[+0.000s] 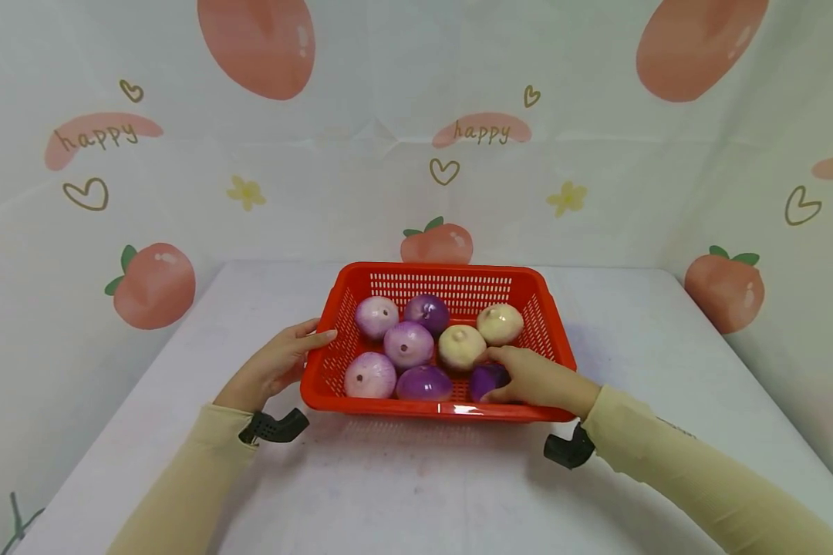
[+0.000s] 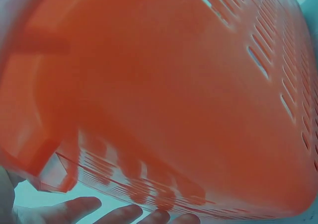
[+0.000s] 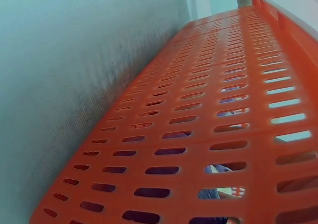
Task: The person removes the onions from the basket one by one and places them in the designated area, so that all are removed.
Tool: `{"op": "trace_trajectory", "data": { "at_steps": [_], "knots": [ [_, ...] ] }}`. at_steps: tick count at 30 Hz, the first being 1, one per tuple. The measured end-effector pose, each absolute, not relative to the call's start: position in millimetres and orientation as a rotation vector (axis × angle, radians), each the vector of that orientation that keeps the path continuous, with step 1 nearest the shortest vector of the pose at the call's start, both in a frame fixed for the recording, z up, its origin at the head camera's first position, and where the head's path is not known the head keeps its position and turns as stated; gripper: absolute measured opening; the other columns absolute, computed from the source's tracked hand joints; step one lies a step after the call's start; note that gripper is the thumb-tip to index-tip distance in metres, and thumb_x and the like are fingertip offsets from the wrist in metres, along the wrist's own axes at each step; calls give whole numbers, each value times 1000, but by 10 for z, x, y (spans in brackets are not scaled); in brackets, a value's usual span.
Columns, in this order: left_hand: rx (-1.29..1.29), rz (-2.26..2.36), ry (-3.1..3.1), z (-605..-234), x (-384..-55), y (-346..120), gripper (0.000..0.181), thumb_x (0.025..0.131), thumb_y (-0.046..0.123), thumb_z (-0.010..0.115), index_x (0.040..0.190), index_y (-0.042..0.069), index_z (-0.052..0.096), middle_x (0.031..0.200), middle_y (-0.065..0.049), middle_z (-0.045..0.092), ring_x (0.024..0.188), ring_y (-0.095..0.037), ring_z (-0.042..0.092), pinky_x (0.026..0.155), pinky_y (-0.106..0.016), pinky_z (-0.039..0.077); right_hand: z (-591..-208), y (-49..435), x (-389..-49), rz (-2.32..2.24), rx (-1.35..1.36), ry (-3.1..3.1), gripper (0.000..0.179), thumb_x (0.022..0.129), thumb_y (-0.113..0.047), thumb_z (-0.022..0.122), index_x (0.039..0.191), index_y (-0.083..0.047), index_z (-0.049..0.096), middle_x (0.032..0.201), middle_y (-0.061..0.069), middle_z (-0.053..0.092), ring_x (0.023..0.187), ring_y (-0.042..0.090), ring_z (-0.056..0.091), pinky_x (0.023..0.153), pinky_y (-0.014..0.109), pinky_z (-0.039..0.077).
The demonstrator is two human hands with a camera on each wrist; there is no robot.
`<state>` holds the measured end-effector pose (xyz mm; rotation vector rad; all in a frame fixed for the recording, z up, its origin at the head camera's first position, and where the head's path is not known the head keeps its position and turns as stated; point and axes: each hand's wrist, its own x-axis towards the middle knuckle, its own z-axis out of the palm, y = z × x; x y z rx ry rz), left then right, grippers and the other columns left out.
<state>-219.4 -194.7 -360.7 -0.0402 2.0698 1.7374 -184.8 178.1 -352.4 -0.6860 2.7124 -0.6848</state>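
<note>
A red plastic basket [image 1: 453, 408] with slotted walls holds several onions. At its left end, my left hand [image 1: 272, 366] grips the rim, thumb over the top and fingers along the outside wall; those fingers [image 2: 119, 215] show below the basket in the left wrist view. My right hand [image 1: 533, 378] reaches over the front right rim and holds a dark purple onion [image 1: 484, 379] between thumb and fingers. Just behind it sit two pale yellow onions [image 1: 462, 347]. Light purple onions [image 1: 370, 375] lie on the left, with darker purple ones [image 1: 425, 383] at front and back.
The basket stands on a white-covered table [image 1: 416, 493]. Behind and beside it hangs a white cloth [image 1: 361, 185] printed with peaches, hearts and flowers. Each wrist wears a black camera [image 1: 278, 425]. Green strands [image 1: 19, 524] show at the lower left corner.
</note>
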Motion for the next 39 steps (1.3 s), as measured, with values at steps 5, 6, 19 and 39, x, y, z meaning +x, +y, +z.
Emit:
{"op": "trace_trajectory", "data": {
  "at_steps": [5, 6, 19, 39],
  "knots": [
    [-67, 1763, 2035, -3634, -2210, -1957, 66, 97, 36, 56, 151, 10, 29, 142, -20, 47, 103, -18, 64, 91, -44, 55, -3522, 1784, -1856, -666, -682, 2708, 56, 79, -28, 80, 127, -8, 58, 116, 4, 64, 107, 21, 59, 101, 46, 47],
    [-70, 1769, 2023, -3636, -2212, -1959, 65, 97, 36, 56, 151, 10, 29, 141, -19, 48, 103, -17, 64, 90, -44, 55, -3524, 1784, -1858, -662, -684, 2707, 57, 79, -28, 80, 127, -8, 58, 115, 4, 64, 107, 21, 59, 101, 46, 47],
    [-99, 1809, 1952, -3654, -2215, -1960, 65, 97, 36, 56, 152, 13, 29, 143, -18, 46, 104, -18, 63, 92, -44, 54, -3536, 1782, -1877, -650, -633, 2682, 73, 74, -32, 84, 136, -11, 53, 120, 5, 63, 112, 25, 59, 102, 48, 47],
    [-112, 1818, 1962, -3668, -2190, -1955, 72, 95, 39, 58, 154, 18, 24, 147, -17, 41, 108, -19, 60, 93, -42, 54, -3347, 1859, -1836, -746, -679, 2760, 66, 74, -32, 84, 131, -12, 56, 124, 10, 62, 113, 30, 58, 97, 49, 49]
  ]
}}
